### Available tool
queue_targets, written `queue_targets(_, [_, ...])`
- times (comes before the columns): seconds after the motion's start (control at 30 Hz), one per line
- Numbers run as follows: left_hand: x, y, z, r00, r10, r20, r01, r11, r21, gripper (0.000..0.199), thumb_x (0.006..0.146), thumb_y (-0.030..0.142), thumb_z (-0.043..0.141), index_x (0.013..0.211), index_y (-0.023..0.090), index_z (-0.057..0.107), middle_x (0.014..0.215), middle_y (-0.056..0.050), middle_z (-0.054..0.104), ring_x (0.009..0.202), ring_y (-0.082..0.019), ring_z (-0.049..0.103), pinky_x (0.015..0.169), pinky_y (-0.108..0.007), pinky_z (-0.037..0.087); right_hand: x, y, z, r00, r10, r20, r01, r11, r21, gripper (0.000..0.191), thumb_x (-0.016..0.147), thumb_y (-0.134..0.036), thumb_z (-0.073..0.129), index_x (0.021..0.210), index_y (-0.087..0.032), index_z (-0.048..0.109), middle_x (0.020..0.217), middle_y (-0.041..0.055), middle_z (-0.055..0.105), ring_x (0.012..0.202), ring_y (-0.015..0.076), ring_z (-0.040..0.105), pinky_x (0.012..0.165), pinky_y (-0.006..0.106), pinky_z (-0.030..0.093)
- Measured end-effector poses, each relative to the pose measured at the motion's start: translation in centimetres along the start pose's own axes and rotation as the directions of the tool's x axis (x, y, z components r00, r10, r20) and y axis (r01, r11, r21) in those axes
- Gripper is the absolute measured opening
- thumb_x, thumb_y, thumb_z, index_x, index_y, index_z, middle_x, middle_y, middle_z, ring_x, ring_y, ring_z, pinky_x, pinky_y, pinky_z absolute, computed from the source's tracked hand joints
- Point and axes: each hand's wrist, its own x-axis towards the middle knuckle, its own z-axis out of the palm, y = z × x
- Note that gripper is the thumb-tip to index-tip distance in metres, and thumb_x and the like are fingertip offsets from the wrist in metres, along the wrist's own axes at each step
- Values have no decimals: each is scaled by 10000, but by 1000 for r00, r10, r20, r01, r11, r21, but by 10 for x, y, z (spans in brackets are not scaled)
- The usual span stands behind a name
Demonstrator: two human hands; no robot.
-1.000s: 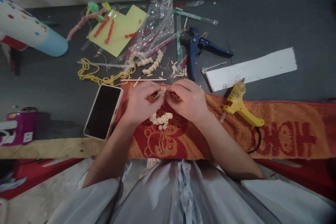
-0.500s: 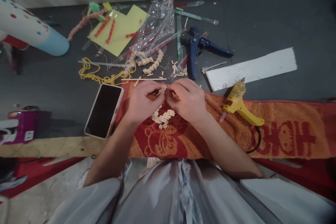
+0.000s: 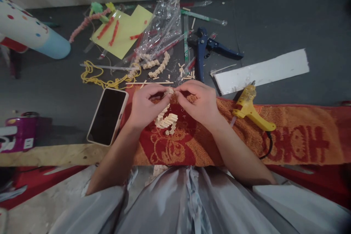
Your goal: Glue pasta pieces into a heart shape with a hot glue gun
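Observation:
My left hand (image 3: 146,104) pinches the upper end of a chain of short, pale wooden stick pieces (image 3: 166,120) between thumb and fingertips. The chain curls down below the hands over the orange and red towel (image 3: 175,153). My right hand (image 3: 200,102) meets the same end from the right, its thumb and index finger closed close to the chain. Whatever small piece sits between the right fingertips is too small to make out. Just beyond the hands lie loose stick bits (image 3: 188,73) and a finished-looking curved row of sticks (image 3: 161,65).
Blue cutter pliers (image 3: 202,53) lie beyond my right hand. A yellow glue gun (image 3: 251,108) rests on the towel, near a white strip (image 3: 263,71). To the left are a phone (image 3: 108,116), yellow cord (image 3: 95,76), and a yellow sheet (image 3: 123,44) beside clear plastic wrapping (image 3: 166,22).
My right hand's fingers have straightened and drawn slightly right, showing more of the chain's upper end. The hanging chain has swung a little left and turned.

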Motion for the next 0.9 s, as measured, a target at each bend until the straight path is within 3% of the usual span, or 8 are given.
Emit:
queue_targets(0.13, [0,1,-2,1000,3,-26,-4,1000,-25,177,750,336,705,834,186,750,898,-64,756,795,-163,681,694,-261,558,2,-2,-4,999,38,38,-40,998,55,112,861,-196,599,852,-195,710,845,31,745,783,144,680,718,273,541])
queue_targets(0.3, [1,4,-3,994,101,36,-104,990,98,120,782,280,669,833,214,755,877,-45,766,807,-168,688,763,-288,559,2,2,-4,999,-6,39,5,999,43,79,850,-211,667,827,-178,735,824,45,759,769,141,695,713,251,544])
queue_targets(0.43, [1,2,-1,988,147,39,-151,976,156,135,788,252,646,835,192,757,852,-44,763,786,-152,691,731,-251,550,-1,7,-3,993,-108,44,111,990,-83,135,856,-131,601,847,-172,730,861,52,760,789,152,695,735,257,543])
queue_targets(0.63, [0,0,1,993,110,53,-118,970,211,165,782,231,602,823,169,749,844,-36,753,765,-132,677,681,-219,540,-4,8,1,966,-245,87,260,920,-292,179,888,-123,513,855,-142,688,813,76,712,763,183,641,723,300,522])
queue_targets(0.9, [0,1,3,997,42,64,-54,981,188,170,767,225,581,804,169,737,817,-34,741,753,-137,663,660,-220,537,-5,5,3,963,-217,163,266,866,-424,180,915,-160,494,813,-149,641,783,82,650,760,196,584,703,309,478])
